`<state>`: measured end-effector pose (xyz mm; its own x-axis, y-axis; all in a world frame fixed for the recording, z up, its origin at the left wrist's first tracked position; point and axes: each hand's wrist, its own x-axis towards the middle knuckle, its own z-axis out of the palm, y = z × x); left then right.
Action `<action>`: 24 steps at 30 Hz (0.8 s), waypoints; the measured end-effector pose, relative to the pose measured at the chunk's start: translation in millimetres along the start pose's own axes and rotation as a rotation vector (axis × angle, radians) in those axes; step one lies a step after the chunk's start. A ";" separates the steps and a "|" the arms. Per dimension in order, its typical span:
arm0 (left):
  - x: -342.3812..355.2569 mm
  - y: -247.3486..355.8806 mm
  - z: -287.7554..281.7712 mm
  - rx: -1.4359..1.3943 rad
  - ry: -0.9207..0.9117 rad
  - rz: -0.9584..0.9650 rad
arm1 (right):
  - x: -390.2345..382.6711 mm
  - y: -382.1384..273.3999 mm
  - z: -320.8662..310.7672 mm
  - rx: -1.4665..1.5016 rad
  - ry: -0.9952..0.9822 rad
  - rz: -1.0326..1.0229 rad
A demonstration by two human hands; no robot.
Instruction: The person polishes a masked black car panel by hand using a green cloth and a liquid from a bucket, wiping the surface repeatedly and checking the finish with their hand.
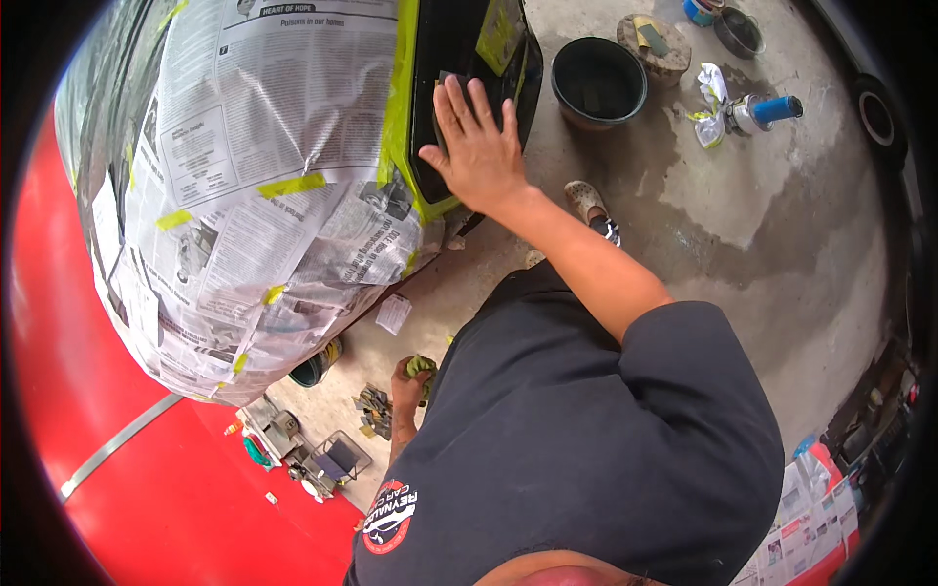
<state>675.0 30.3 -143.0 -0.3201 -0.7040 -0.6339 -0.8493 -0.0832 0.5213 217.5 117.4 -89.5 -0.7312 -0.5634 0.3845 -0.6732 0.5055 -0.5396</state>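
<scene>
My right hand (474,146) lies flat, fingers slightly apart, on a black panel (440,29) edged with yellow-green masking tape (396,117). A small greyish piece shows at its fingertips; what is under the palm is hidden. The adjoining vehicle body is covered with newspaper (254,117) held by tape strips. My left hand (405,385), low beside my dark shirt, grips a crumpled olive-green cloth (421,366).
A black bucket (598,73), a speckled stool (674,54), a tool with a blue handle (777,107) and crumpled white material (713,93) sit at right. Below left are a container (313,366), several sanding pieces (376,405) and equipment (322,459) beside a red surface (68,322).
</scene>
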 end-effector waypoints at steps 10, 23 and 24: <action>13.7 -38.1 10.2 -0.045 0.000 0.007 | 13.9 1.2 -5.7 -0.050 -0.028 -0.120; 3.5 -14.8 20.4 -0.115 0.001 -0.009 | 22.6 -1.9 -4.8 -0.083 0.001 -0.074; -0.3 -10.8 21.1 -0.095 0.014 -0.013 | 20.8 -7.3 -7.8 -0.021 -0.030 -0.039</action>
<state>675.4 46.3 -160.5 -0.3032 -0.7121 -0.6333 -0.8095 -0.1582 0.5655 206.4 107.1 -71.7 -0.7012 -0.6023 0.3816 -0.7034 0.4966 -0.5085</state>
